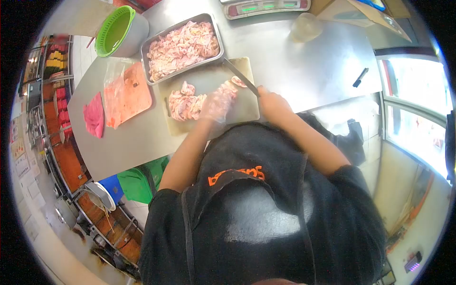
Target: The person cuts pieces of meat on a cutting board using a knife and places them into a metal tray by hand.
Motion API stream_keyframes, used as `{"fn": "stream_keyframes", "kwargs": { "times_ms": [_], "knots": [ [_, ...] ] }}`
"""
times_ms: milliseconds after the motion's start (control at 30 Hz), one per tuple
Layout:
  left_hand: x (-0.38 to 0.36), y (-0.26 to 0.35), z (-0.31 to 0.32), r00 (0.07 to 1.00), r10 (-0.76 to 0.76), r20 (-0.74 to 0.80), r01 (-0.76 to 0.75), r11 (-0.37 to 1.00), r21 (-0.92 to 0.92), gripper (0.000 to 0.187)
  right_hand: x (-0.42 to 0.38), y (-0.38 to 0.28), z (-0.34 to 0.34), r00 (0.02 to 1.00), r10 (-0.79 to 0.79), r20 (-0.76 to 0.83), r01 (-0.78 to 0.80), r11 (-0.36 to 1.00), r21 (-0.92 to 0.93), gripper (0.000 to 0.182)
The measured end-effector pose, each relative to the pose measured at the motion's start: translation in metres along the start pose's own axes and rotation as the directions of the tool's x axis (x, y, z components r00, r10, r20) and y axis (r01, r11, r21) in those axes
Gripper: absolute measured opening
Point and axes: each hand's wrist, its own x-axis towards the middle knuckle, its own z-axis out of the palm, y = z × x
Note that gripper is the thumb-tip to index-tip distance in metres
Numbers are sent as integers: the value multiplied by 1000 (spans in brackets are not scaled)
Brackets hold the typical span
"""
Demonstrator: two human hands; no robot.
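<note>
My right hand point(275, 107) is closed round the handle of a long knife point(241, 72), whose blade slants up and left over the cutting board point(249, 108). My left hand point(217, 108), in a clear plastic glove, grips pale pink raw meat point(230, 89) on the board; its fingertips are partly blurred. A small meat slice point(238, 81) lies beside the blade. To the left of my gloved hand sits a heap of raw meat pieces point(183, 104). Just behind the board, a metal tray point(220, 46) is filled with similar cut meat.
Left of the board lie a reddish board point(141, 97), a plastic bag point(114, 88) and a pink cloth point(94, 115). A bucket with a green basket point(107, 35) stands behind them. A scale point(266, 8) is at the back, a black marker point(361, 77) at the right, and a cardboard box point(354, 16) behind.
</note>
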Motion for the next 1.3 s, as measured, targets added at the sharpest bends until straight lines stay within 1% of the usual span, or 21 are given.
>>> {"fn": "stream_keyframes", "kwargs": {
  "times_ms": [33,100,167,200,267,400,467,500,533,567,600,667,700,767,867,967,1000,1067,1200,1267,1300],
  "knots": [
    [10,-7,-1,971,-211,115,239,904,-355,24,-2,0,4,1000,-2,2,2,1000,0,22],
    [32,-38,3,956,-254,143,292,850,-439,24,-5,1,9,988,-156,-19,155,986,-55,18],
    [37,-51,7,958,-238,161,287,762,-580,25,-9,-3,12,987,-154,41,157,984,-86,19],
    [35,-51,7,957,-240,162,289,762,-579,25,-11,-6,13,982,-155,104,167,979,-118,19],
    [34,-50,3,937,-316,148,347,890,-297,24,-14,-6,14,991,-118,66,124,987,-101,20],
    [36,-69,10,956,-252,149,292,838,-460,26,-11,-1,16,997,-78,-18,75,989,-130,20],
    [31,-48,6,953,-288,93,302,922,-243,37,-14,2,18,993,-121,-13,118,984,-135,19],
    [25,-33,4,953,-288,90,302,920,-248,37,-15,2,19,987,-162,-7,159,978,-136,19],
    [18,-16,3,988,-147,-55,153,981,117,44,-16,0,19,987,-163,-3,161,977,-140,19],
    [14,-8,2,990,41,-134,29,875,483,50,-16,-2,21,990,-135,36,139,979,-148,19],
    [15,-13,5,990,38,-135,32,877,479,50,-16,-3,22,992,-106,73,117,981,-157,19],
    [21,-23,10,989,144,-30,-80,698,711,43,-14,-5,24,992,-89,89,102,983,-155,19],
    [21,-20,9,989,144,-30,-80,699,710,43,-12,-5,26,993,-69,101,84,985,-148,18],
    [24,-12,5,976,210,64,-168,521,837,32,-9,-3,32,992,-96,82,106,985,-135,19],
    [25,-10,-4,968,198,157,-237,497,834,29,-1,-8,36,987,-152,46,156,982,-103,21],
    [34,-18,3,924,199,327,-383,486,786,32,19,-30,28,982,-184,39,187,979,-77,23],
    [28,-24,8,925,194,326,-379,480,791,32,24,-36,25,981,-185,49,188,980,-68,25],
    [10,-31,18,896,248,368,-441,588,678,34,34,-29,35,977,-209,31,211,976,-57,25],
    [-2,3,-5,918,151,366,-382,579,720,34,32,-17,21,971,-229,66,232,971,-50,25],
    [3,-8,-7,867,416,273,-440,383,812,34,12,-6,9,982,-188,37,186,982,36,25],
    [9,-5,-9,868,416,271,-437,383,814,34,3,2,6,989,-143,25,139,982,124,25]
  ]
}}
